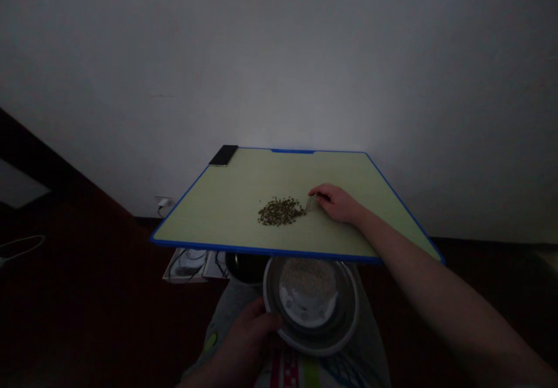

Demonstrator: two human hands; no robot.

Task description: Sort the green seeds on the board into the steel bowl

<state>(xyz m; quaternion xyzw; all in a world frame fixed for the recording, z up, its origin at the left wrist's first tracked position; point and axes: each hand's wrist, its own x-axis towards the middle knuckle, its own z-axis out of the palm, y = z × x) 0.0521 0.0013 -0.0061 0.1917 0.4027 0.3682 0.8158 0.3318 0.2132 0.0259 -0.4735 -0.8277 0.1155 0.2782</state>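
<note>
Head view: right hand works at a seed heap while left hand grips a steel bowl on the lap

Right up close, at 6 o'clock, the left hand [246,335] has its fingers [270,320] wrapped firmly over the rim of a round stainless-steel bowl [313,345], and that bowl rests on the person's grey patterned trousers [218,324]. Inside, a layer of pale grains [307,277] sits on the bowl's floor, with bare steel showing around it!

Moving out to 1 o'clock, the right hand [335,203] reaches across a pale green rectangular board with a blue edge [349,170]. Its fingers [320,193] curl narrowly around a small pale sliver [311,203], though the light is too dim to tell what that piece is. It sits right at the edge of a compact heap of small dark green seeds [281,212], the heap lying near the board's middle at 12 o'clock.

So far, the seeds stay gathered on the board and the pale grains lie in the bowl. Further out, a black smartphone [224,155] sits on the board's far corner at 11 o'clock, and a plain white wall [279,56] fills the background.
</note>
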